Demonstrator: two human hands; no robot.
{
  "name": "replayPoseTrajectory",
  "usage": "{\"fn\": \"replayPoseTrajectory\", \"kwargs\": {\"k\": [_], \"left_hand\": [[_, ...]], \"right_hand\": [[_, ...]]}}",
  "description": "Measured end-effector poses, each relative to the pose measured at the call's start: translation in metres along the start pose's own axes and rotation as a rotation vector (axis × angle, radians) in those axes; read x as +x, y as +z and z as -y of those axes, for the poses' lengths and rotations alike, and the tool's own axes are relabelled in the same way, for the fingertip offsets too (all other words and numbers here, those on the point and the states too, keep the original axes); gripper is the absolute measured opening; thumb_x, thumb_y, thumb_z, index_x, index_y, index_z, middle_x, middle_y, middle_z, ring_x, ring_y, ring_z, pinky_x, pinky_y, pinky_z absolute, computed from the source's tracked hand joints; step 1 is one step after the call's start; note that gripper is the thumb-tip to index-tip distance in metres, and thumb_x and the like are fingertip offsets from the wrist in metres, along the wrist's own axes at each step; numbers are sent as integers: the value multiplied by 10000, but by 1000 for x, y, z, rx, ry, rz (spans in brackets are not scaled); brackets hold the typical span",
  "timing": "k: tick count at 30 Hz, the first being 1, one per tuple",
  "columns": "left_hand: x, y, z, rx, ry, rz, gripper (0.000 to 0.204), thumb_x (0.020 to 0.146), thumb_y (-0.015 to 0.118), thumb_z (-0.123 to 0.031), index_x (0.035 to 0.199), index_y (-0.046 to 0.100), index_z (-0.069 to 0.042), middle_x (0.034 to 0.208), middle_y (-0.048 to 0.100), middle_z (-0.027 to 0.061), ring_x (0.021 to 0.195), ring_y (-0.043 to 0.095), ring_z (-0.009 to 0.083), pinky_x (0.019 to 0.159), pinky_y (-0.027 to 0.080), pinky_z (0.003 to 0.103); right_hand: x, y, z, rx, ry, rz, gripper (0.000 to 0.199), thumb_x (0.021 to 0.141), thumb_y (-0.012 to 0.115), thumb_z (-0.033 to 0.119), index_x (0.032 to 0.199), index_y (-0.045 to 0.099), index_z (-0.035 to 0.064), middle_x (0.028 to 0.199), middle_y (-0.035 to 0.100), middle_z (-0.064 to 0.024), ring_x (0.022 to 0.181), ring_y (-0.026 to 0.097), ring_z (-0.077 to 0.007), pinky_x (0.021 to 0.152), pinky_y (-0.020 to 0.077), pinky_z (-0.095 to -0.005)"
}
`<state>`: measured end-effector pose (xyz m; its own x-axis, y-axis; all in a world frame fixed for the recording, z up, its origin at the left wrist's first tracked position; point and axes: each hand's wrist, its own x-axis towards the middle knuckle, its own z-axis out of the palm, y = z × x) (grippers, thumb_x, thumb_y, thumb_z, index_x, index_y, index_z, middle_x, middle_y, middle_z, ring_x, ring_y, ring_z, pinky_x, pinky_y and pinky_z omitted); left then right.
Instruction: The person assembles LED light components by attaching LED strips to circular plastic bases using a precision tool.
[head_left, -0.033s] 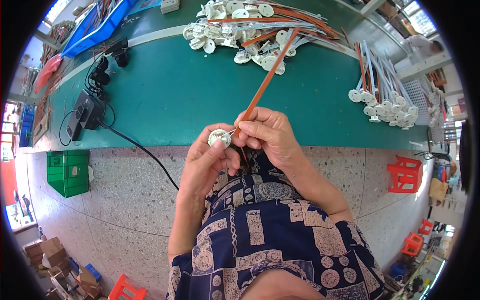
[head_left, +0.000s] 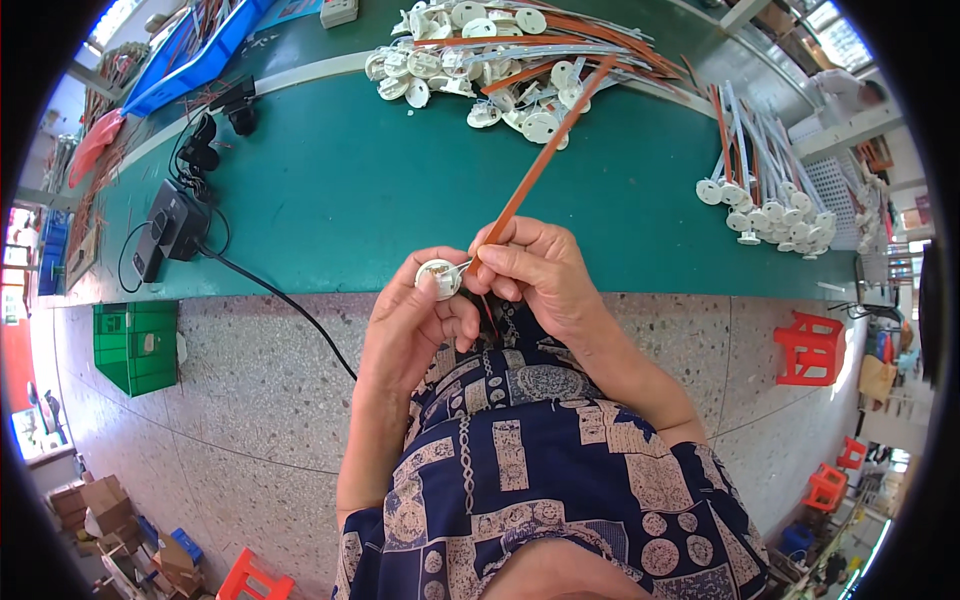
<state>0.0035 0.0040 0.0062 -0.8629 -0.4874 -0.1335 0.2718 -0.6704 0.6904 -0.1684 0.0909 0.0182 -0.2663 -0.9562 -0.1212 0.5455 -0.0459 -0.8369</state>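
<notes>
Above the bench's front edge, my left hand [head_left: 410,312] pinches a small round white socket [head_left: 441,284], thumb on its face and fingers beneath. Inside its raised rim some small metal parts show. Close beside it, my right hand [head_left: 540,268] grips an orange flat wire strip [head_left: 545,155] between thumb and fingers. That strip slants up and away to the right, its far end over a pile of similar white sockets [head_left: 425,63]. A short pale wire end runs from my right fingertips to the socket; whether it is seated inside I cannot tell.
More white sockets with grey and orange wires [head_left: 770,215] lie at the bench's right end. A black device [head_left: 180,220] with a cable hanging over the edge sits on the left. A blue tray [head_left: 190,70] stands far left, a green crate [head_left: 135,345] below the bench.
My left thumb has shifted slightly up and left on the socket. The far end of the orange strip has swung a little to the right.
</notes>
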Motion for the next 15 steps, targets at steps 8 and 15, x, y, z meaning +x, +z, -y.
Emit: {"fn": "replayPoseTrajectory", "kwargs": {"k": [8, 15], "left_hand": [[3, 1, 4, -108, 6, -7, 429, 1078, 484, -338, 1287, 520, 35, 1096, 670, 203, 792, 691, 228, 629, 582, 309], [8, -4, 5, -75, 5, 114, 344, 1019, 612, -243, 1245, 541, 5, 1230, 649, 292, 1074, 705, 352, 840, 634, 408]], "right_hand": [[-5, -2, 3, -113, -82, -63, 97, 969, 645, 70, 1031, 699, 18, 774, 698, -69, 580, 519, -49, 527, 387, -185], [-2, -13, 31, -289, -163, -52, 83, 954, 665, 46, 1018, 706, 13, 782, 698, -34, 581, 508, -22, 513, 396, -190]]}}
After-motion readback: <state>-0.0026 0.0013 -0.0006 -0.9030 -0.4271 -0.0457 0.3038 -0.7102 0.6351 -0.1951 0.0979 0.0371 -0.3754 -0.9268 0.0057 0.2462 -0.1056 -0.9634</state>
